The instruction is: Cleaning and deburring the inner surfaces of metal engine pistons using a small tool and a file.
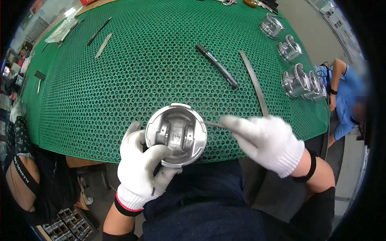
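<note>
In my gloved left hand [140, 168] is a silver metal piston [176, 134], its hollow underside turned up toward me. The thumb reaches inside the rim while the other fingers wrap the outer wall. My right hand [267, 142], also in a white knit glove and slightly blurred, pinches a thin dark metal tool [214, 124]. The tool's tip meets or nearly meets the piston's right rim; I cannot tell whether they touch. Its exact kind is not clear, as the fingers cover the rest.
A green perforated mat [161, 76] covers the table. Beyond my hands lie a black marker [217, 66] and a long metal strip [254, 82]. Several pistons [295, 81] line the right edge. A plastic bag [62, 30] lies far left. People are at both sides.
</note>
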`<state>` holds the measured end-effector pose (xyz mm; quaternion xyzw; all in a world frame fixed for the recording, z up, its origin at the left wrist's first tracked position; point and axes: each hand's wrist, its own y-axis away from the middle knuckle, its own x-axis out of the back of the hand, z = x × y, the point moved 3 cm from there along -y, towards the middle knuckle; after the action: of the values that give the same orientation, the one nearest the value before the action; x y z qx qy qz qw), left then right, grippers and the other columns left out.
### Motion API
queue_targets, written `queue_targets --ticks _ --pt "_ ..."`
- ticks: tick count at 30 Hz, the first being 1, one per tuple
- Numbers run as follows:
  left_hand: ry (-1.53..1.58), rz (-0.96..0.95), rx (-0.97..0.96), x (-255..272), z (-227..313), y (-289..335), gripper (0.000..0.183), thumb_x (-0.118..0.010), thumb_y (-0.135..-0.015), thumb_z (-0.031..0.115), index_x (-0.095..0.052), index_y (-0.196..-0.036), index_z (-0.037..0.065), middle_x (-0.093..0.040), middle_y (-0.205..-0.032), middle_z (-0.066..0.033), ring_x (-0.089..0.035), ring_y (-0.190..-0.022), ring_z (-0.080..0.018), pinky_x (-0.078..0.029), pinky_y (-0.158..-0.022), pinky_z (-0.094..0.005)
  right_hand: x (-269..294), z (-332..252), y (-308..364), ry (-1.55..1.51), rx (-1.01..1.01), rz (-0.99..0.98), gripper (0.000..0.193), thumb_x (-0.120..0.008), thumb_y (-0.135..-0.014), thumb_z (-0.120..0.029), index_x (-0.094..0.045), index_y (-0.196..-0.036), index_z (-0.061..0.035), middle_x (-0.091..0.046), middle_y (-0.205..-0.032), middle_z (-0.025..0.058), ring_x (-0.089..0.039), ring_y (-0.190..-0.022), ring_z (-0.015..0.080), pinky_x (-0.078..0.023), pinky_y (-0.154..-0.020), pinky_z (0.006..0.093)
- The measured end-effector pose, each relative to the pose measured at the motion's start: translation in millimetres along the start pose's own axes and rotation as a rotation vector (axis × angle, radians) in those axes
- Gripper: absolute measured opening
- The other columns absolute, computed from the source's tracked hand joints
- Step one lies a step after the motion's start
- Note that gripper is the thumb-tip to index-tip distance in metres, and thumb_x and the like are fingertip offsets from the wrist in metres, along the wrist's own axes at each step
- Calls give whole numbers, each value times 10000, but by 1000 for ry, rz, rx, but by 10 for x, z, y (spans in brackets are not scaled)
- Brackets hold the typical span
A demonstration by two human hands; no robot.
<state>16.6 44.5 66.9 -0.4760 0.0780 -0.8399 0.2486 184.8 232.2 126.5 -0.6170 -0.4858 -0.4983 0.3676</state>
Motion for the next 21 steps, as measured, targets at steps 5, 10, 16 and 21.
queue_targets --ticks 5,10,16,21 --pt "-2 -12 -6 12 16 -62 342 -822 -685 367 -712 -930 157 -618 -1029 -104 -575 -1028 -331 -380 -1085 -608 32 -99 8 11 35 -194 381 -587 -928 -209 -546 -1307 -234 -616 -623 63 -644 -514 266 -534 -446 384" --pt "-54 -37 -29 8 57 -69 349 -813 -690 417 -700 -897 159 -636 -1031 -60 -577 -1048 -311 -383 -1084 -601 -6 -240 93 12 63 -182 390 -599 -918 -204 -549 -1304 -214 -616 -619 58 -639 -502 238 -527 -434 370" --pt "-74 -43 -32 -1 58 -57 340 -805 -706 423 -698 -886 155 -635 -1035 -68 -577 -1041 -314 -383 -1084 -602 -298 -285 126 -351 27 -355 402 -562 -959 -206 -539 -1356 -144 -683 -747 89 -668 -579 248 -569 -522 355" --pt "-49 1 -14 -51 104 -71 325 -844 -643 313 -704 -890 154 -629 -1031 -92 -582 -1039 -331 -410 -1065 -592 -540 -397 141 -1364 -107 -805 430 -504 -1017 -245 -505 -1440 -165 -682 -1179 163 -702 -974 289 -565 -893 386"
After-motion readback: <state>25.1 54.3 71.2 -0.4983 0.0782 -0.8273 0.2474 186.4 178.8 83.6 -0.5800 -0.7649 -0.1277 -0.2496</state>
